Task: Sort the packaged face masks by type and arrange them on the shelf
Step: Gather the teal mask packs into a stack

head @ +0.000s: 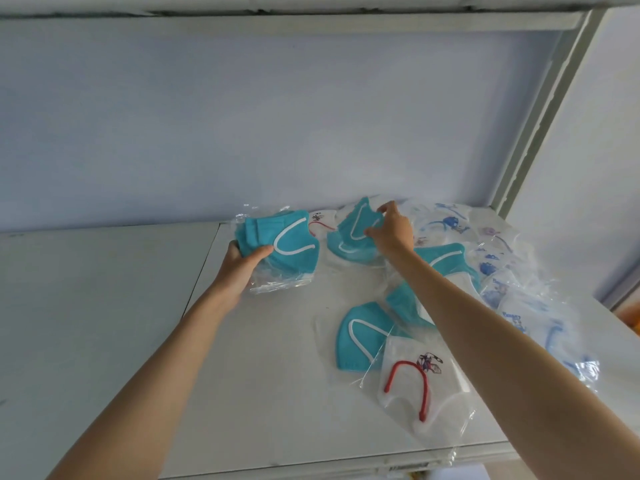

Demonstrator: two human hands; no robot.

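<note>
Two arms reach forward: left hand [242,268] grips a teal stack [277,244]; right hand [393,230], at 1 o'clock, pinches a teal mask [353,233].

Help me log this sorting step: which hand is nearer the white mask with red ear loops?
Right. The right hand pinches a teal mask behind the red-looped mask; the left hand is farther, at the teal stack.

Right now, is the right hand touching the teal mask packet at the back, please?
Touching: the head view shows the right hand pinching the teal mask packet.
</note>
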